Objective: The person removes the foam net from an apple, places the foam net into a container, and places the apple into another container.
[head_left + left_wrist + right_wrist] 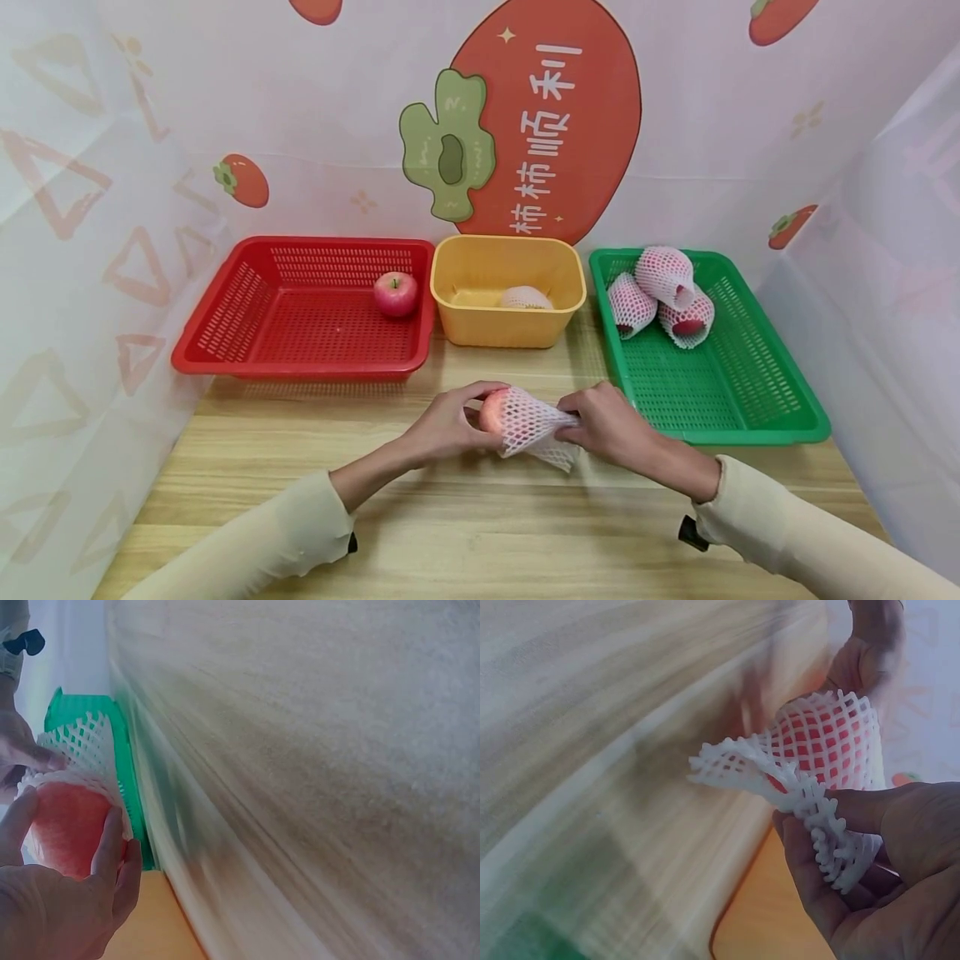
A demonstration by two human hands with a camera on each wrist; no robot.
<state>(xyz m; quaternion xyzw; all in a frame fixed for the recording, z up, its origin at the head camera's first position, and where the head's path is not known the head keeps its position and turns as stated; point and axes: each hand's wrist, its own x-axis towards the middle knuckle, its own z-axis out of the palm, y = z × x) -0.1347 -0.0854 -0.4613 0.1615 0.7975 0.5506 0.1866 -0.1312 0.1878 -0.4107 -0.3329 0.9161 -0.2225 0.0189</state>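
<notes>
Over the front middle of the table, my left hand [446, 427] grips a red apple [491, 412] by its bare end, the thumb and fingers curled round its sides. A white foam net sleeve [528, 419] covers the rest of the apple. My right hand [606, 423] pinches the gathered loose end of that sleeve between thumb and fingers. In the right wrist view, part of the net's edge [727, 761] flares out beside the pinch. The left wrist view shows the apple's bare red skin [71, 829] between the left fingers.
A red basket [300, 368] at the back left holds one bare apple [396, 294]. In the yellow bin [498, 327] lies a pale netted thing [527, 297], partly hidden by the rim. The green basket [750, 436] on the right holds three net-wrapped apples [663, 275].
</notes>
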